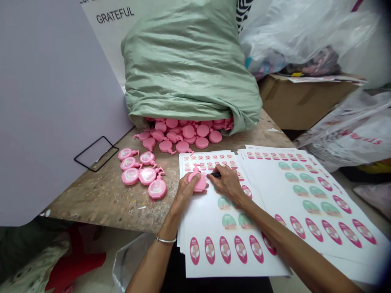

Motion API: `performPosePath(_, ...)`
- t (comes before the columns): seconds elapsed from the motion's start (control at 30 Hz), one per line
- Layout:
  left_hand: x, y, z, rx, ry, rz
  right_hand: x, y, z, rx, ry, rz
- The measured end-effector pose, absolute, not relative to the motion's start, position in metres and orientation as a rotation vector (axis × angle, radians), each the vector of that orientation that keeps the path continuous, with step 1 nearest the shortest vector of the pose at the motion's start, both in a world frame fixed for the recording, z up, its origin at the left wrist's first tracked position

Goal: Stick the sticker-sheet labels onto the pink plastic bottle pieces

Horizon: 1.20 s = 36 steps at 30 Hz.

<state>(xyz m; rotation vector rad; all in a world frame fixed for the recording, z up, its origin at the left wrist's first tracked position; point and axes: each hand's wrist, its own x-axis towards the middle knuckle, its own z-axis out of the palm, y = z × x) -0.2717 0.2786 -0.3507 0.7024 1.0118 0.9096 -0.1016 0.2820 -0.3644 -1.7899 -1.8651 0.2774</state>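
Note:
My left hand point(187, 188) is closed around a small pink plastic pump bottle point(199, 183), its plain face turned up. Close by on the right, my right hand point(228, 182) pinches a thin black tool point(215, 174) whose tip points toward the bottle; I cannot tell its exact kind. Both hands are over a stack of printed sticker sheets point(204, 219) with pink ovals, green labels and small pink labels. Left of the sheets, several pink pump bottles point(157, 188) with round labels on them lie on the table.
A green cloth sack point(189, 65) spills many plain pink bottles point(189, 131) at the back. A second sheet stack point(275, 191) lies at right. A black wire frame point(96, 154) rests by the pale panel at left. Beyond the table stand a cardboard box point(305, 99) and plastic bags point(351, 130).

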Motion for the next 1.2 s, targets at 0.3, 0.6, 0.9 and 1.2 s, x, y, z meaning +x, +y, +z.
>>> performPosePath(0.3,-0.273,0.276,-0.351,0.674,0.916,0.991,-0.101,0.294,-0.359,-1.691,-1.579,0.685)
performPosePath(0.6,-0.277,0.262,-0.324,0.533,0.874,1.080,-0.108,0.265,-0.295,-1.434,-1.388,0.999)
performPosePath(0.9,-0.277,0.241,-0.304,0.502,0.822,1.091,-0.131,0.234,-0.290,-1.383,-1.386,1.034)
performPosePath(1.2,-0.277,0.239,-0.299,0.485,0.856,1.103,-0.136,0.231,-0.289,-1.413,-1.397,0.907)
